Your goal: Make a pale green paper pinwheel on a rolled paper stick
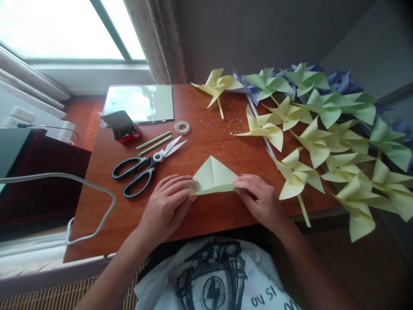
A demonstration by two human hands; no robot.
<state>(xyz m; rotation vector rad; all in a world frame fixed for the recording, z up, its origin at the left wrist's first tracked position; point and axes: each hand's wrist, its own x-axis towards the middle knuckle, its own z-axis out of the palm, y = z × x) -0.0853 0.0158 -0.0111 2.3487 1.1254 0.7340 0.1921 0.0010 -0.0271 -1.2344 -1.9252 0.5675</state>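
Note:
A pale yellow paper [213, 176], folded into a triangle, lies flat on the wooden table [206, 146] near its front edge. My left hand [167, 204] presses the triangle's left corner with its fingertips. My right hand [260, 198] presses the right corner the same way. Both hands lie flat on the table, fingers close together on the fold.
Black-handled scissors [146, 165] lie left of the paper, with two green sticks [155, 142], a tape roll [182, 127], a small dark box [121, 125] and a sheet stack [140, 102] behind. Several yellow, green and purple paper pinwheels [322, 129] cover the right side. A white cable [64, 177] loops at left.

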